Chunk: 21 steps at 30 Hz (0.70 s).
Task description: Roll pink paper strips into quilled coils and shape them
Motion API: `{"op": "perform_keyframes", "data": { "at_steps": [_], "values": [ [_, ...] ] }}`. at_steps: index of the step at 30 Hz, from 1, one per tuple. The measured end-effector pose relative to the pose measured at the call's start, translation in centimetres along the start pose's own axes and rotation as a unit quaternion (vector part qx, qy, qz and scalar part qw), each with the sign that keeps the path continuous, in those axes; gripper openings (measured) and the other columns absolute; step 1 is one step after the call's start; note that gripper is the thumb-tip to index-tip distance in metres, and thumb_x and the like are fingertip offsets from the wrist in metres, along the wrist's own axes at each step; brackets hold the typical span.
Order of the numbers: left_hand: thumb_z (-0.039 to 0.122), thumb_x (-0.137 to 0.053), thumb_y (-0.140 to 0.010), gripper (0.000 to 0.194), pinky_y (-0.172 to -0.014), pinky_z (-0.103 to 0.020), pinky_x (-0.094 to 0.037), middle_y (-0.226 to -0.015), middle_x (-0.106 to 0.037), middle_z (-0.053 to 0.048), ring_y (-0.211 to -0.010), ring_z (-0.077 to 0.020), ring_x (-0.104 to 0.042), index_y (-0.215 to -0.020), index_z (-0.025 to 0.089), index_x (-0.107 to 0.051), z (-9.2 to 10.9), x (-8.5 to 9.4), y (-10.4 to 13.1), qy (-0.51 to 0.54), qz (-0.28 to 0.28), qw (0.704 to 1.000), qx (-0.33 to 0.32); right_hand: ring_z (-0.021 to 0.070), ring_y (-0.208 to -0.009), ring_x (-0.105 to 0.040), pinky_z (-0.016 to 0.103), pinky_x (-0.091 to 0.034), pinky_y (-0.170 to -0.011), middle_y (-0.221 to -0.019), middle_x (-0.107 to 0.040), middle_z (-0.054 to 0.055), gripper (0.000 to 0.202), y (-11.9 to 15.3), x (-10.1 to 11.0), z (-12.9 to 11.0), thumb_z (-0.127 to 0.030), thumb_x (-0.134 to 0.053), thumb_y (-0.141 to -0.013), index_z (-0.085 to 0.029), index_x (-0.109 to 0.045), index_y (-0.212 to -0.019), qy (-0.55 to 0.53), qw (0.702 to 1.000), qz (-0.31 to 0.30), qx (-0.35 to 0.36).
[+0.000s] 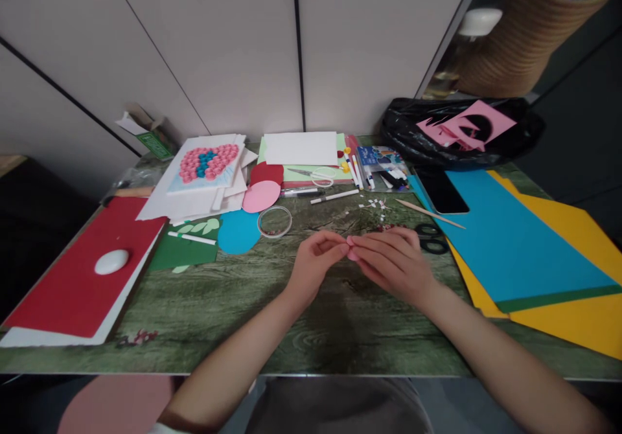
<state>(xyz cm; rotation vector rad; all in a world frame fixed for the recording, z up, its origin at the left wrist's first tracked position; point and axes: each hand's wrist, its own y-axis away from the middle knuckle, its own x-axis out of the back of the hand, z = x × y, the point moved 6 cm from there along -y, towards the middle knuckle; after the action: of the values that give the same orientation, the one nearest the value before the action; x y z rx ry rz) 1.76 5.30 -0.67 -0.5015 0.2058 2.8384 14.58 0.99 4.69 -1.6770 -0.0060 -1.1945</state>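
A small piece of pink paper (351, 249) is pinched between the fingertips of both my hands, above the middle of the table. My left hand (321, 259) is closed, with thumb and forefinger on its left side. My right hand (396, 259) grips it from the right, fingers stretched together around it. Its exact shape is mostly hidden by the fingers. Dark-handled scissors (431, 238) lie just beyond my right hand, partly covered by it. Behind the hands are white paper scraps (374, 208) and a roll of clear tape (275, 222).
At the back left, a sheet with pink and blue paper rosettes (208, 163) tops a paper stack. Red card (72, 291) carries a white oval object (111, 262). To the right lie blue card (525, 246), a phone (442, 190), a wooden stick (430, 214) and a black bag (403, 129).
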Motion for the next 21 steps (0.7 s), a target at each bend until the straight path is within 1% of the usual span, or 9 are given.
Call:
{"op": "perform_keyframes", "data": {
  "at_steps": [9,15,21],
  "values": [
    [0.027,-0.068,-0.071,0.013,-0.070,-0.023,-0.044,-0.069,-0.063,0.000,-0.068,-0.0107,-0.055,-0.071,0.015,-0.063,0.34,0.07,-0.04,-0.041,0.011,0.999,-0.014,0.0149,-0.092,-0.062,0.034,-0.041,-0.082,-0.100,-0.071,0.000,0.025,0.21,-0.08,-0.17,-0.016,-0.065,-0.077,-0.023,-0.061,-0.100,-0.001,1.000,0.003,0.015],
    [0.027,-0.068,-0.070,0.014,-0.067,-0.022,-0.042,-0.065,-0.060,0.002,-0.064,-0.0094,-0.053,-0.068,0.015,-0.062,0.24,-0.06,-0.03,-0.042,0.018,0.999,-0.001,0.0152,-0.092,-0.061,0.034,-0.041,-0.081,-0.101,-0.071,0.000,0.027,0.49,-0.28,-0.20,-0.017,-0.067,-0.074,-0.023,-0.061,-0.100,-0.008,1.000,0.005,0.017],
    [0.025,-0.066,-0.072,0.013,-0.065,-0.021,-0.042,-0.064,-0.059,0.002,-0.063,-0.0092,-0.052,-0.067,0.015,-0.060,0.35,-0.08,0.11,-0.047,0.019,0.999,-0.005,0.0147,-0.092,-0.061,0.033,-0.041,-0.080,-0.101,-0.071,0.001,0.026,0.51,-0.27,-0.21,-0.016,-0.068,-0.074,-0.023,-0.061,-0.099,-0.014,1.000,0.010,0.017]
  ]
}}
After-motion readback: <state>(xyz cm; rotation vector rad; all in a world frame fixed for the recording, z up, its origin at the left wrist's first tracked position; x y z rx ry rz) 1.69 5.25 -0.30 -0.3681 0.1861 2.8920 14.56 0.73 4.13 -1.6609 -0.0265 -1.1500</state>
